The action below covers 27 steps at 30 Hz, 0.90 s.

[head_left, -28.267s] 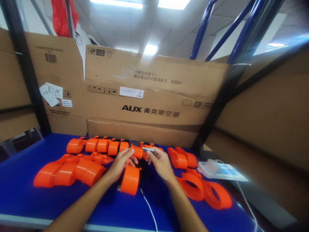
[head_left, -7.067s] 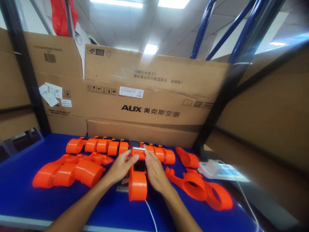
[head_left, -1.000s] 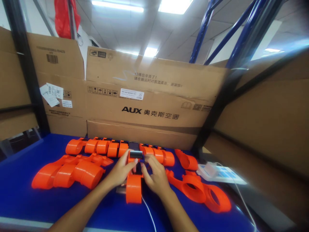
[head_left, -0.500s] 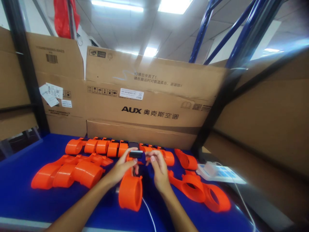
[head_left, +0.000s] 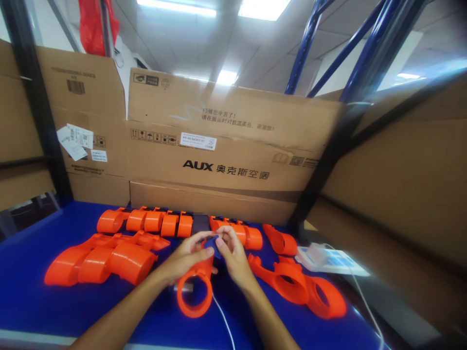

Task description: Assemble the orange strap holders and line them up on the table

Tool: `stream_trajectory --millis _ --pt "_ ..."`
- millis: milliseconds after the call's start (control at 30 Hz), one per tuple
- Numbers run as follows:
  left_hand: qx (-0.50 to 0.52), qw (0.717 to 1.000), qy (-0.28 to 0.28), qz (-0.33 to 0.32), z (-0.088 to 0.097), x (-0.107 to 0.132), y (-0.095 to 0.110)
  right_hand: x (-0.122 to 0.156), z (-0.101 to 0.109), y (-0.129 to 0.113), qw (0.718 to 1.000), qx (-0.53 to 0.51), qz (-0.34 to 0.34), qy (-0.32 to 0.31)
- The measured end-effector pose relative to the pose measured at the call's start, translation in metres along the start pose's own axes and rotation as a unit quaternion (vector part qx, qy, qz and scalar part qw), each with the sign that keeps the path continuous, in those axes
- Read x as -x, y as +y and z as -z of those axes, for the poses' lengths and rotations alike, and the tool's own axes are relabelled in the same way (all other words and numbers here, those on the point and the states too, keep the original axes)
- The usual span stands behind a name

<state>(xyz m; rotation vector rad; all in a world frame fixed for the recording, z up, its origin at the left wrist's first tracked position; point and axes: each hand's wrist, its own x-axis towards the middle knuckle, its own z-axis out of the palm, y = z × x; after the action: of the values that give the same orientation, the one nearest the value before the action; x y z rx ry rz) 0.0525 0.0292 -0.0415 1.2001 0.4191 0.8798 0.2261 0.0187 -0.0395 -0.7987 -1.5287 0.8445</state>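
Between my hands is an orange tape dispenser (head_left: 194,297), its round hoop hanging toward me and its narrower end up at my fingers. My left hand (head_left: 191,255) is closed around that end, the thumb pressing a dark blue plastic piece (head_left: 212,245) there. From the other side my right hand (head_left: 232,253) pinches the same blue piece between thumb and fingers. The fingers partly cover how the blue piece sits on the orange body. Behind the hands, a dark rectangular object (head_left: 200,223) stands in the back row.
Orange dispensers with dark fittings (head_left: 170,225) line the back of the blue table (head_left: 153,311). Several plain orange bodies (head_left: 95,265) lie left, others (head_left: 326,297) right. A white cable (head_left: 224,318) runs below my hands. Cardboard (head_left: 226,170) walls the back; a white-and-blue box (head_left: 335,262) sits right.
The tape dispenser has turned, so its hoop opening now faces me. The black strip seen on its upper end is no longer visible. Both hands have drawn closer together around the blue piece.
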Motion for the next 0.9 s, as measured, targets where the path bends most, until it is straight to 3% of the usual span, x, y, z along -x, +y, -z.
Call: stream_trajectory --millis 200,367,433,500,567,633,900 --pt "-0.027 0.998 0.057 -0.005 0.006 -0.005 -0.005 0.002 -0.004 -0.001 1.000 0.002 -0.001 -0.019" --pt "0.011 0.999 0.045 0.020 0.006 -0.004 -0.003 -0.003 0.023 -0.005 0.989 0.145 0.015 -0.038" --pt "0.020 0.998 0.061 0.012 0.006 -0.003 0.000 -0.005 0.044 -0.006 0.961 0.273 0.037 -0.006" --pt "0.024 0.997 0.076 -0.002 0.006 -0.002 0.002 -0.004 0.065 -0.006 0.902 0.428 0.054 0.029" --pt "0.029 0.997 0.077 -0.008 0.006 -0.001 0.003 0.000 0.083 -0.006 0.840 0.539 0.055 0.016" --pt "0.031 0.997 0.076 0.000 0.007 -0.002 0.003 0.006 0.096 -0.005 0.809 0.586 0.036 -0.015" --pt "0.038 0.997 0.062 0.009 0.009 -0.003 0.002 0.014 0.103 0.007 0.802 0.593 -0.002 -0.071"
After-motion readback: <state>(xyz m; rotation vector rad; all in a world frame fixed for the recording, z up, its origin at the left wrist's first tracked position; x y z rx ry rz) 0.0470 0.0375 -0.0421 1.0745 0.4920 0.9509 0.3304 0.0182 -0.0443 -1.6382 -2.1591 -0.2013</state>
